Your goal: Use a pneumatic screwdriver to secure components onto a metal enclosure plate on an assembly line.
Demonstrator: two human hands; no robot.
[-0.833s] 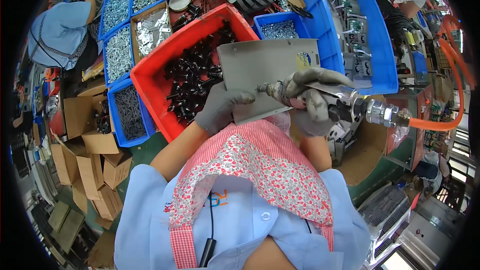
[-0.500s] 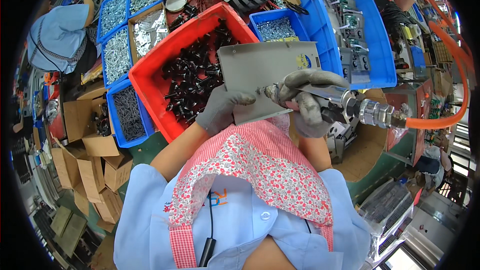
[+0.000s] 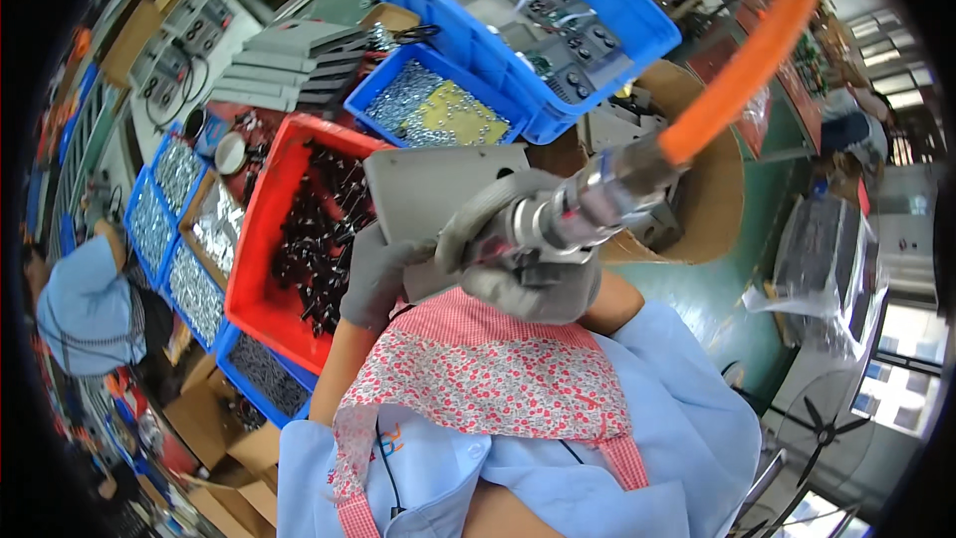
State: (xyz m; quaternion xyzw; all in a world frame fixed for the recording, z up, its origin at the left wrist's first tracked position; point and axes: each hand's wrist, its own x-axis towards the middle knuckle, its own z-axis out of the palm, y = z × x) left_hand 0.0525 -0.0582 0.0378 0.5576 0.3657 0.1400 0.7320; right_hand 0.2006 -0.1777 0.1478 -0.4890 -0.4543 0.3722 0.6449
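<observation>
A grey sheet-metal panel (image 3: pixel 428 184) lies just in front of my apron, beside the red bin. My left hand (image 3: pixel 374 281), in a grey glove, grips its lower left edge with the thumb laid over the top. In my gloved right hand (image 3: pixel 538 294) is an air screwdriver (image 3: pixel 543 224), fingers wrapped round its body. An orange air hose (image 3: pixel 747 60) runs from its metal coupling toward the upper right. The tool's tip is hidden behind my right hand, so I cannot tell whether it touches the panel.
The red bin (image 3: pixel 261 239) holds many black parts. A blue tray of small screws (image 3: pixel 398 100) and a large blue crate of circuit-board units (image 3: pixel 637 40) stand beyond. Small blue bins of fasteners (image 3: pixel 196 289) are at left, a cardboard box (image 3: pixel 717 199) at right. A co-worker (image 3: pixel 90 309) is far left.
The view has turned, shifting the bins left and the crate toward the middle. My right hand and the screwdriver now cover the panel's right part; the hose end points more upward.
</observation>
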